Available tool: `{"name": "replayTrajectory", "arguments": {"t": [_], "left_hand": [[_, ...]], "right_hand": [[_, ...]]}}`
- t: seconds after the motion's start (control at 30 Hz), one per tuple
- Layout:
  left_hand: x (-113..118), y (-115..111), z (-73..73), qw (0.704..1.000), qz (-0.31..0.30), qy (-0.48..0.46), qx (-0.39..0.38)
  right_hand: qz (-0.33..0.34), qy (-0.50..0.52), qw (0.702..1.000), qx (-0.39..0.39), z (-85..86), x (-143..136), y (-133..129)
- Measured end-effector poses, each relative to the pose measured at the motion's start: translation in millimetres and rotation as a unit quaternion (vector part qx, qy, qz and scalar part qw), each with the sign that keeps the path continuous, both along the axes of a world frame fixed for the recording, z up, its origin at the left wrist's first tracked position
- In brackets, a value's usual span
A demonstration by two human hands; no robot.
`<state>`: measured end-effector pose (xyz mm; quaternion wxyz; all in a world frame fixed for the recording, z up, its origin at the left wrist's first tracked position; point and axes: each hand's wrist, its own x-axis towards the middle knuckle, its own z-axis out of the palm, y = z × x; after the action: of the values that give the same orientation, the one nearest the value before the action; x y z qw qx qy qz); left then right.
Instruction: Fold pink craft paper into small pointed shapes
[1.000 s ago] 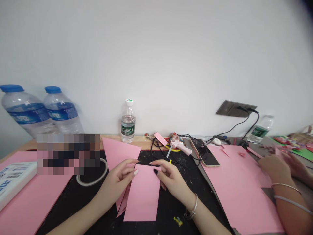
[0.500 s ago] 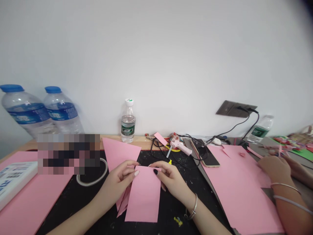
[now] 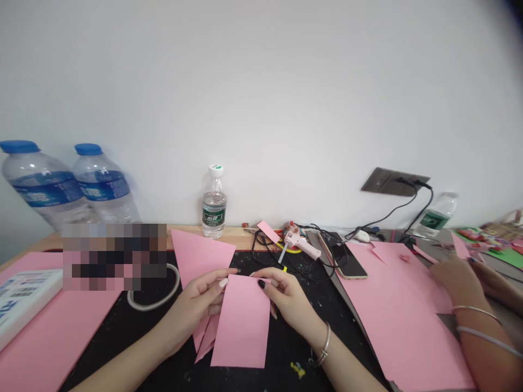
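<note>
A rectangular piece of pink paper [image 3: 242,329] hangs upright over the black mat, its top edge between my two hands. My right hand [image 3: 288,294] pinches its upper right corner, with the dark-nailed thumb in front and the fingers behind. At the upper left corner, my left hand [image 3: 200,299] is closed, thumb by the edge; its fingertips are partly hidden behind the sheet. Behind the left hand lies more pink paper [image 3: 200,250], with cut or folded pieces showing below that hand.
A pink glue gun [image 3: 302,246] with tangled black cables and a phone [image 3: 347,260] lie behind my right hand. A small water bottle [image 3: 214,209] stands by the wall. Large pink sheets [image 3: 402,316] flank the mat [image 3: 327,326]. At the right, a co-worker's hands [image 3: 461,280] handle pink paper.
The pink rectangle has shifted slightly to the right and up. My left thumb has slid off its front face to the left edge. The co-worker's hands have moved a little.
</note>
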<state>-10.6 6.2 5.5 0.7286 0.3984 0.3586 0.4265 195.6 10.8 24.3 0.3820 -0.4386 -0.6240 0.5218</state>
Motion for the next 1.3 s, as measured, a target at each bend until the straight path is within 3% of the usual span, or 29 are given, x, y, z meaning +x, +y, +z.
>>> {"name": "replayTrajectory", "arguments": {"t": [0.53, 0.97, 1.3], "left_hand": [[-6.5, 7.8, 1.9, 0.997, -0.003, 0.073, 0.020], [-7.0, 7.0, 6.7, 0.997, -0.001, 0.074, 0.018], [-8.0, 8.9, 2.4, 0.995, -0.014, 0.086, 0.053]], "right_hand": [[0.015, 0.055, 0.996, -0.064, -2.7, 0.7, 1.6], [0.010, 0.029, 0.997, -0.066, -1.5, 1.6, 1.4], [0.013, -0.003, 0.999, -0.038, -1.8, 1.4, 1.5]]}}
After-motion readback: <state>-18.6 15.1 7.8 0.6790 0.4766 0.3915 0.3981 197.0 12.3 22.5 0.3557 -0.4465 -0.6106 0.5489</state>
